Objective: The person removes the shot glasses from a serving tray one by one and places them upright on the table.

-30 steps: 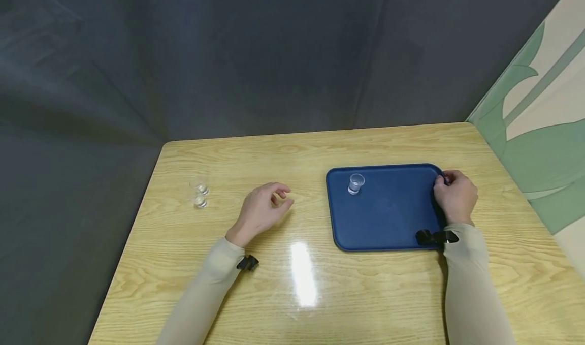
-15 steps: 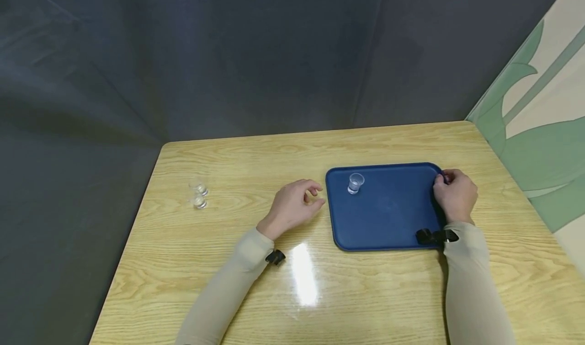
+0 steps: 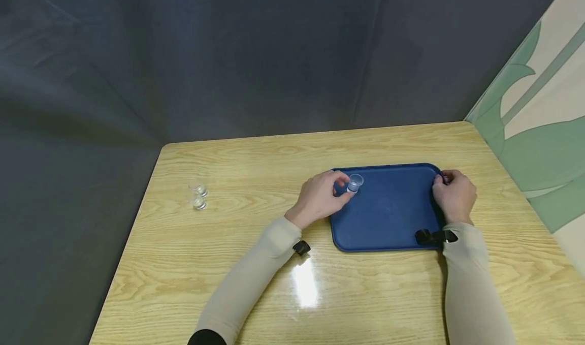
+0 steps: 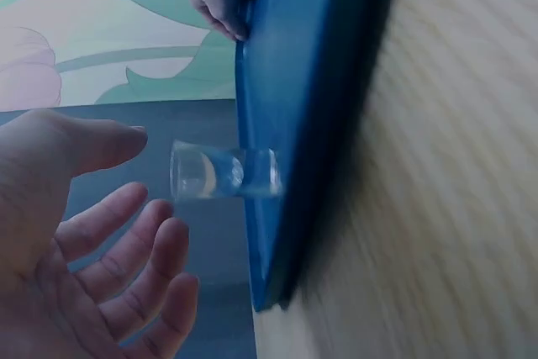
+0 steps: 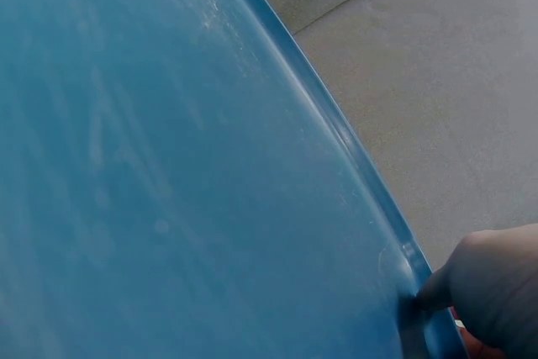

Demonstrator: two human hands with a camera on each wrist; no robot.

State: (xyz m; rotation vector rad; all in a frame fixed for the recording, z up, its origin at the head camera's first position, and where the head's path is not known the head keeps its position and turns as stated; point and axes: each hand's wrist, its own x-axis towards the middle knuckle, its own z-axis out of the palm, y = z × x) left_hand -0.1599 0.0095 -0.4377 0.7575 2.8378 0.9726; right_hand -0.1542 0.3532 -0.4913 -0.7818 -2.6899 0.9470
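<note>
A small clear shot glass (image 3: 355, 182) stands upright near the left end of a blue tray (image 3: 388, 220). My left hand (image 3: 319, 194) reaches over the tray's left rim, thumb and fingers spread apart. In the left wrist view the shot glass (image 4: 225, 171) lies just beyond the fingertips, and a gap shows between thumb and fingers. At the tray's right end, my right hand (image 3: 455, 197) grips the rim near the far corner. The right wrist view has the thumb of that hand (image 5: 496, 292) over the tray's edge.
Several clear glasses (image 3: 199, 201) are grouped at the left of the wooden table (image 3: 256, 157). Dark cloth (image 3: 274, 55) hangs behind and to the left. A wall with a green leaf pattern (image 3: 548, 157) borders the right side.
My left hand has moved right across the table, from beside the tray to the shot glass on it. The right hand keeps its grip, and the tray has stayed put.
</note>
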